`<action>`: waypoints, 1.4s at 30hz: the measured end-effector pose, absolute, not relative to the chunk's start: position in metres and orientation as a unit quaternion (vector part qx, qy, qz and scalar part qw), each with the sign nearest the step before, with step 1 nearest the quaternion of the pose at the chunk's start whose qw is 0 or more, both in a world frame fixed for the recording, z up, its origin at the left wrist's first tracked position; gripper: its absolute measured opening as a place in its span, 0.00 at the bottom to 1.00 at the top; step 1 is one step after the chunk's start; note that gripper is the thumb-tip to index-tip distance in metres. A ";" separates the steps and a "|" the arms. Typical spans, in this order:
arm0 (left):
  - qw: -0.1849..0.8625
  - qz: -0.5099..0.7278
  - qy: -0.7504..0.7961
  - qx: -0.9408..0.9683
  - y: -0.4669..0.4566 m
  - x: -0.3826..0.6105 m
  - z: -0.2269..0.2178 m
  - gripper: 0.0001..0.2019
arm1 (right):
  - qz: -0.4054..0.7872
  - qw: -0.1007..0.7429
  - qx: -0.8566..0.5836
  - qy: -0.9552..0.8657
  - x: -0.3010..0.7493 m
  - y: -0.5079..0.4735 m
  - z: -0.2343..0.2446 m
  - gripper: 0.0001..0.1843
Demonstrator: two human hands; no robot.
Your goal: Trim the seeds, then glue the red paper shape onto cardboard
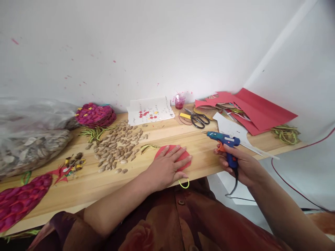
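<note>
My left hand (171,165) lies flat with spread fingers on a red paper cutout (186,164) near the table's front edge. From under the hand a yellow-green cord loop (184,184) sticks out, and a green tassel (148,148) extends from the cutout's far left side. In my right hand (239,164) is a blue hot glue gun (224,139), its nozzle pointing left above the table. Its orange trigger (220,145) is under my fingers. Left of the cutout, many brown seeds or shells (117,148) are spread on the wood.
At the back stand purple decorated pieces (95,115), a sheet with small stars (149,109), a cup of pink liquid (179,101) and black scissors (200,118). Red paper (264,108) lies right. A plastic bag (31,139) and a purple piece (24,200) occupy the left.
</note>
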State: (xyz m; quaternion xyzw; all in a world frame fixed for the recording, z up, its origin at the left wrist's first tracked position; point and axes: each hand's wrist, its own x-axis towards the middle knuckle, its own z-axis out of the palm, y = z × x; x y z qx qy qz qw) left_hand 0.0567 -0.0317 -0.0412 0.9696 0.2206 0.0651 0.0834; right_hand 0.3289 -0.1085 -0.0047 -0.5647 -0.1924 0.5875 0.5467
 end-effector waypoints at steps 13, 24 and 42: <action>0.110 0.047 0.219 0.968 -0.036 0.062 -0.036 0.30 | 0.599 0.545 -0.559 -0.179 0.318 -0.109 0.005 0.13; 0.175 0.088 0.281 0.939 -0.040 0.066 -0.034 0.40 | 0.589 0.530 -0.587 -0.167 0.323 -0.112 -0.012 0.11; 0.324 0.363 0.284 0.826 -0.039 0.048 -0.036 0.10 | 0.625 0.543 -0.524 -0.203 0.318 -0.123 -0.025 0.12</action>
